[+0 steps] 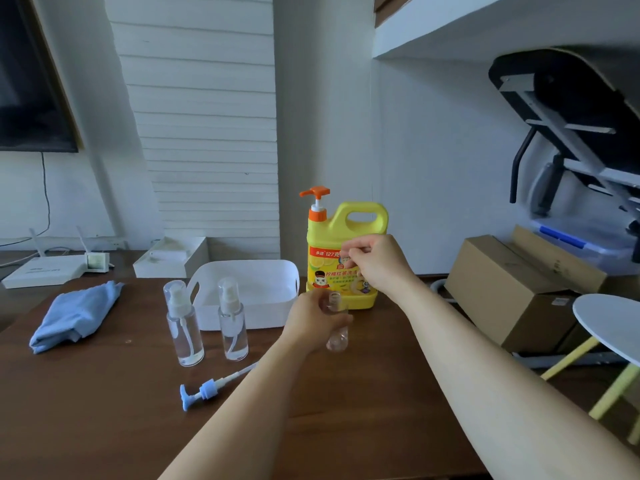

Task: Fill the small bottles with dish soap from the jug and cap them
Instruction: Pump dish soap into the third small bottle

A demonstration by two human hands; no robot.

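Bottle (336,327), small, clear, uncapped, held upright above brown table (104,410) in L hand (313,323); fingers wrapped round its upper body, neck exposed, open mouth facing up. Looks empty or near empty, can't tell for sure.

R hand (375,263) raised just above and behind bottle, in front of jug label. Fingers curled and pinched together; whether anything is held between them can't tell, too blurred.

Jug (341,258): yellow, handle at top, orange pump (315,197) fitted, standing at back edge of table, directly behind both hands.

Two capped bottles w/ white spray heads and clear overcaps stand upright L of centre: left capped bottle (183,323), right capped bottle (232,320), near each other, not touching. Both just in front of white bin (277,275).

Blue pump head (204,391) w/ long dip tube lies flat on table in front of the capped pair; far end of tube hidden behind L forearm.

Blue cloth (74,315) crumpled, far L of table.
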